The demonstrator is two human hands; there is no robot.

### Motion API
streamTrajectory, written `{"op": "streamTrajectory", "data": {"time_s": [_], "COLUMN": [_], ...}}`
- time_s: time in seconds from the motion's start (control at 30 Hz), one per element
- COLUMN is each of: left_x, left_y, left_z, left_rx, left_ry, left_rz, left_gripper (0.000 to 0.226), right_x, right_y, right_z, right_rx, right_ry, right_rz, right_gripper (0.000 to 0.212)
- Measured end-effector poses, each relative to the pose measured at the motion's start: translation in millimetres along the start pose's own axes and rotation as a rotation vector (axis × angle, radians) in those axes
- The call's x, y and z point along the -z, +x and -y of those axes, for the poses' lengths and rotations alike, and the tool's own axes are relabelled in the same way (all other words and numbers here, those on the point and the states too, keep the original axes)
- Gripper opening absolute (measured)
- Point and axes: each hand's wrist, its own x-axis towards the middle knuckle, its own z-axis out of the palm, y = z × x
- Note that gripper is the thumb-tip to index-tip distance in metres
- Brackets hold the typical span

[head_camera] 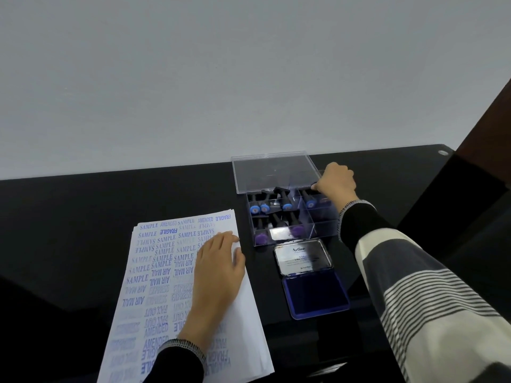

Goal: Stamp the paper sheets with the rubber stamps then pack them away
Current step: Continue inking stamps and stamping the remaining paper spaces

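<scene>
White sheets pinned at left, a stamp gripped in the box at right.

Paper sheets (pixel 166 277), densely stamped in blue, are held flat on the black table (pixel 69 217) by the left hand (pixel 218 269), fingers straight. Right of them stand the clear box (pixel 287 214) of rubber stamps and the open ink pad (pixel 315 294). One stamp (pixel 309 199) in the back right compartment is pinched by the right hand (pixel 337 181). Neighbouring stamps could be knocked over, or the sleeve inked, if the arm is swung low.
</scene>
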Motion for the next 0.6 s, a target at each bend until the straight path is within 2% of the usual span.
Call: {"op": "streamTrajectory", "data": {"time_s": [0.13, 0.23, 0.33, 0.4, 0.5, 0.6], "left_x": [-0.7, -1.0, -1.8, -2.2, -1.4, -0.2], "left_y": [-0.2, 0.1, 0.4, 0.5, 1.3, 1.6], "left_z": [0.8, 0.4, -0.3, -1.3, -3.6, -6.8], "left_rx": [-0.011, -0.011, 0.0, 0.007, -0.007, -0.045], "left_ry": [0.004, 0.007, 0.03, 0.046, 0.092, 0.17], "left_rz": [-0.007, -0.009, 0.001, 0.01, -0.007, -0.037], "left_gripper": [0.021, 0.022, 0.023, 0.023, 0.018, 0.013], "right_x": [-5.5, -2.5, 5.0, 13.9, 21.9, 14.6], "right_y": [-4.8, -11.8, -24.8, -40.1, -70.5, -107.7], "right_z": [4.3, 3.1, 0.1, -1.8, -8.2, -23.2], "right_rx": [-0.005, 0.008, 0.06, 0.029, -0.065, -0.086], "right_ry": [-0.029, 0.069, 0.372, 0.681, 1.152, 1.292], "right_rz": [-0.003, -0.106, -0.271, -0.295, -0.147, 0.027], "right_gripper": [0.04, 0.035, 0.023, 0.015, 0.025, 0.027]}}
